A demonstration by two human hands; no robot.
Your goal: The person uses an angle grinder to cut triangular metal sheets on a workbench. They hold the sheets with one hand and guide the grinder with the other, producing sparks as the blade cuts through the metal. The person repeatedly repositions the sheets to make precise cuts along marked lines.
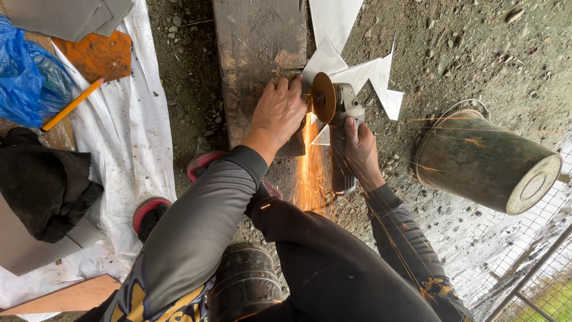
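Closest to the camera, at the bottom of the frame, are the person's dark trousers (333, 268) and a black rubber boot (244, 286), with grey sleeves going up toward the middle. Left hand (279, 110) lies flat with spread fingers on a rusty metal plate (256, 42), pressing on its lower right part just beside the cutting disc; it is pressing, not closed around anything. Right hand (358, 146) is clenched around the body of a grey angle grinder (342, 119), in the middle of the frame. The orange-brown disc (323, 96) of the grinder stands upright at the right edge of the plate, touching the metal there, and a stream of bright sparks (310, 173) falls from this place down toward the knees; some thin spark lines also fly to the right. Behind the grinder, at the top centre, several white pointed sheet pieces (357, 71) lie on the gravel ground (465, 48). At the right a dirty metal bucket (485, 161) lies on its side. At the left a white plastic sheet (125, 131) covers the ground, and on it I see a yellow pencil (72, 104), an orange board piece (98, 55), a blue plastic bag (27, 74) and a black cloth (44, 185). In the lower right corner a wire mesh fence (536, 268) shows.
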